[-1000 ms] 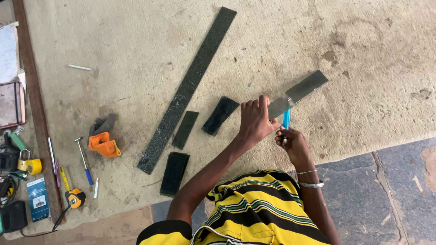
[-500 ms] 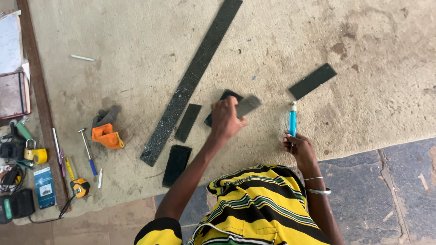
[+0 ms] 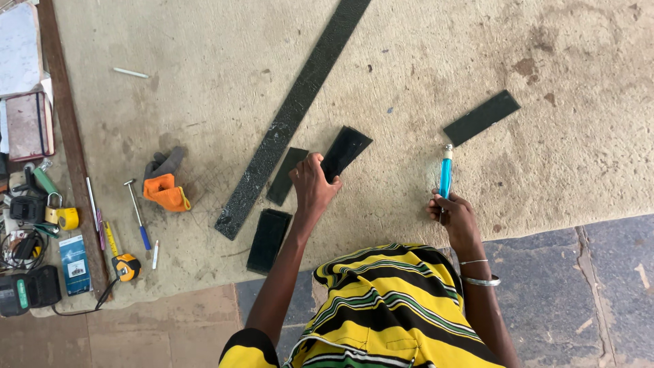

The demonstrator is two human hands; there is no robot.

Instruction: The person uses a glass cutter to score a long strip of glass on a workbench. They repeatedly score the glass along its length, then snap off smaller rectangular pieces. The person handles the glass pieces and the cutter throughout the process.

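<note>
On the mat, a dark glass offcut (image 3: 345,151) is pinched by the left hand (image 3: 312,185) while a blue-handled glass cutter (image 3: 445,174), at three o'clock, is gripped by the right hand (image 3: 452,212); fingers could be cut by raw edges.

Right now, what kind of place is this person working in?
Probably a small glass-cutting workshop. A long dark strip and cut dark pieces lie on a padded work surface. The right hand holds a blue cutter; a tape measure lies nearby.

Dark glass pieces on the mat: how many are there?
5: a long strip, a piece far right, one under the left hand, one beside it, one nearest.
</note>
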